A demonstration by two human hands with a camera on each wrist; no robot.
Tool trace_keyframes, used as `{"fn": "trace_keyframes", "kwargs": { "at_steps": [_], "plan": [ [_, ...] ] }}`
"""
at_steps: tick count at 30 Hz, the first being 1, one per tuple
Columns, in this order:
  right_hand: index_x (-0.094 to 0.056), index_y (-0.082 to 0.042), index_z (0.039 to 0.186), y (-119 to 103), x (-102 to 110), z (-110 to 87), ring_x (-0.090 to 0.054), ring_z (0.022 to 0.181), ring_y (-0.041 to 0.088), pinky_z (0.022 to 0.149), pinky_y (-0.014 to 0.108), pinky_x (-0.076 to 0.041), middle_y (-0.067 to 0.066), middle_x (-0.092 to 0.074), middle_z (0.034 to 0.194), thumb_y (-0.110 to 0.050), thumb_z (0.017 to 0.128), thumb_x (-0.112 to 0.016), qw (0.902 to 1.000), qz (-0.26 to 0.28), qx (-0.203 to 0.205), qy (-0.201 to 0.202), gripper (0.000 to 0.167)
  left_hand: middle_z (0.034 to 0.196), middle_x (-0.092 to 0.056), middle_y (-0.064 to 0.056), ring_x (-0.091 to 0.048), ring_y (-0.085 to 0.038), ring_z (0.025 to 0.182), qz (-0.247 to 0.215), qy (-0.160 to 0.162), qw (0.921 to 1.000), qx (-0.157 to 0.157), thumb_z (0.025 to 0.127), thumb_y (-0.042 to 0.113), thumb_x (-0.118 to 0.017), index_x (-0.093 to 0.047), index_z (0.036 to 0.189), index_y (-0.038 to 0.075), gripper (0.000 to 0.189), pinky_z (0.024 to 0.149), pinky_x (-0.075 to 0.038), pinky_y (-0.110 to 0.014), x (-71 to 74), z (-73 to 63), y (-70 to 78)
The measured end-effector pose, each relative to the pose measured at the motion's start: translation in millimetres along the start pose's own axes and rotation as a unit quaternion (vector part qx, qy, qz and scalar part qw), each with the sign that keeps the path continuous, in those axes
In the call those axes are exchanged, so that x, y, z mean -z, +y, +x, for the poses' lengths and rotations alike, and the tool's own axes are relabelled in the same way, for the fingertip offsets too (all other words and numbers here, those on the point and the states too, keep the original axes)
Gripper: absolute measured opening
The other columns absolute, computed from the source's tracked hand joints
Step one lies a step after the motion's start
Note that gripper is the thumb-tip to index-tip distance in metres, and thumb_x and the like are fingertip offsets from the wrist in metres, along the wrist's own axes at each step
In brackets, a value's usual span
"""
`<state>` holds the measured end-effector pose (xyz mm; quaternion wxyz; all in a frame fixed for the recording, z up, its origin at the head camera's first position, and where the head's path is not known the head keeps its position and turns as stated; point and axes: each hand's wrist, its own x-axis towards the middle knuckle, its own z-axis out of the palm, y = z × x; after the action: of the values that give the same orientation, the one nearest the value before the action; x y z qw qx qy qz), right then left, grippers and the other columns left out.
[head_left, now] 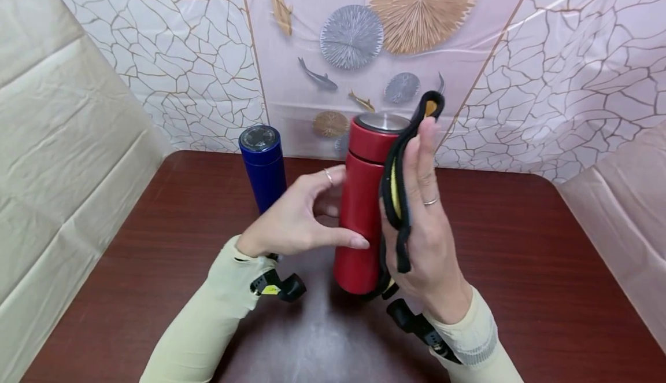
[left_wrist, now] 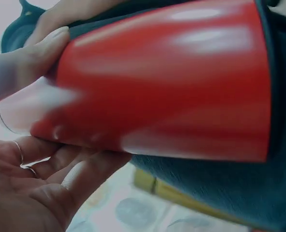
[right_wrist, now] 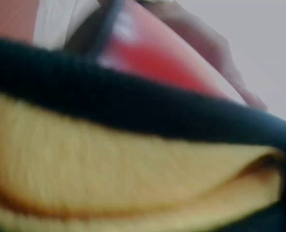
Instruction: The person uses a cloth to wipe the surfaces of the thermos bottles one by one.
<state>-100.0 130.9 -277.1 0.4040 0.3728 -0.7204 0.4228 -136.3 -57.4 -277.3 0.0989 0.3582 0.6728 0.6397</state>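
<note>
A red thermos flask (head_left: 359,215) with a metal-topped lid (head_left: 382,121) stands nearly upright in the middle of the head view. My left hand (head_left: 296,212) grips it from the left, thumb across its front; the left wrist view shows fingers along the red body (left_wrist: 167,87). On the flask's other side, my right hand (head_left: 429,244) holds a folded cloth (head_left: 395,186) against it, fingers pointing up. Black edging and a yellow face mark this cloth, which fills much of the right wrist view (right_wrist: 109,164). Part of the right hand is hidden behind the cloth.
A dark blue flask (head_left: 262,169) stands behind my left hand, its lower part covered by that hand. The reddish-brown table (head_left: 520,267) reaches back to a patterned sheet (head_left: 192,53). Pale cloth hangs at the left (head_left: 47,140) and right.
</note>
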Motion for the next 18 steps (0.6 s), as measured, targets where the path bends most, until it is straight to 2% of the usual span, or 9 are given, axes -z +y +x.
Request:
{"fn": "trace_keyframes", "kwargs": {
  "at_steps": [2,5,7,10,12,14,17,18],
  "plan": [
    [-0.028,-0.005,0.160,0.3,3.4,2.2,-0.009,0.158,0.045,0.127,0.051,-0.023,0.018,-0.015,0.170,-0.001,0.101,-0.056,0.9999,-0.001,-0.008,0.011,0.065,0.129,-0.066,-0.006,-0.073,-0.020,0.105,0.011,-0.009,0.9999,0.002,0.077,0.001,-0.087,-0.058,0.141,0.011,0.071,0.087,-0.063,-0.041,-3.8,2.8,-2.7],
    [-0.027,-0.006,0.160,2.4,3.7,3.8,-0.009,0.157,0.047,0.127,0.052,-0.023,0.027,-0.014,0.168,0.002,0.100,-0.056,0.9999,0.007,-0.012,0.008,0.068,0.127,-0.066,-0.004,-0.073,-0.019,0.103,0.026,0.007,0.9996,-0.007,0.076,0.002,-0.088,-0.060,0.138,0.012,0.069,0.084,-0.063,-0.040,-3.0,3.0,-3.1],
    [-0.026,-0.008,0.161,3.9,0.4,2.8,-0.011,0.158,0.043,0.127,0.051,-0.023,0.023,-0.014,0.169,-0.003,0.102,-0.055,0.9999,0.011,-0.008,-0.002,0.066,0.128,-0.066,-0.004,-0.073,-0.020,0.101,0.030,0.031,0.9988,-0.021,0.074,0.000,-0.089,-0.061,0.137,0.011,0.069,0.083,-0.064,-0.040,0.9,2.0,-1.0],
    [-0.024,-0.008,0.161,5.2,-6.8,-1.6,-0.012,0.159,0.037,0.128,0.049,-0.021,0.013,-0.012,0.172,-0.015,0.107,-0.051,0.9991,0.019,0.011,-0.036,0.061,0.127,-0.068,-0.007,-0.074,-0.024,0.098,0.023,0.080,0.9958,-0.039,0.072,-0.002,-0.089,-0.062,0.135,0.007,0.069,0.082,-0.064,-0.043,9.9,-2.5,4.0],
    [-0.024,-0.005,0.160,6.1,-12.8,-6.1,-0.012,0.160,0.035,0.129,0.048,-0.020,0.010,-0.011,0.172,-0.011,0.107,-0.045,0.9971,0.018,0.030,-0.067,0.058,0.123,-0.071,-0.008,-0.075,-0.026,0.095,0.013,0.112,0.9917,-0.061,0.072,0.002,-0.091,-0.063,0.133,0.004,0.067,0.081,-0.064,-0.043,18.4,-6.8,7.1],
    [-0.023,-0.003,0.160,6.4,-18.1,-10.0,-0.011,0.160,0.036,0.129,0.047,-0.018,0.011,-0.009,0.172,0.001,0.098,-0.043,0.9930,0.017,0.049,-0.106,0.065,0.114,-0.074,-0.008,-0.075,-0.026,0.092,-0.001,0.145,0.9858,-0.084,0.072,0.008,-0.093,-0.066,0.128,0.002,0.063,0.080,-0.064,-0.040,28.5,-12.6,10.5],
    [-0.022,0.002,0.159,6.2,-25.9,-14.5,-0.010,0.159,0.038,0.129,0.047,-0.020,0.012,-0.006,0.172,0.011,0.078,-0.042,0.9843,-0.004,0.079,-0.158,0.084,0.107,-0.076,-0.007,-0.075,-0.023,0.091,-0.028,0.188,0.9736,-0.126,0.073,0.016,-0.094,-0.069,0.122,0.001,0.056,0.079,-0.063,-0.034,44.3,-20.8,16.1],
    [-0.021,0.003,0.159,5.9,-28.2,-15.4,-0.009,0.159,0.039,0.129,0.047,-0.020,0.011,-0.004,0.172,0.010,0.078,-0.043,0.9808,-0.012,0.089,-0.174,0.084,0.107,-0.076,-0.008,-0.075,-0.022,0.093,-0.047,0.200,0.9687,-0.140,0.074,0.013,-0.093,-0.069,0.120,0.000,0.053,0.081,-0.063,-0.033,49.0,-23.1,18.1]
  ]
}}
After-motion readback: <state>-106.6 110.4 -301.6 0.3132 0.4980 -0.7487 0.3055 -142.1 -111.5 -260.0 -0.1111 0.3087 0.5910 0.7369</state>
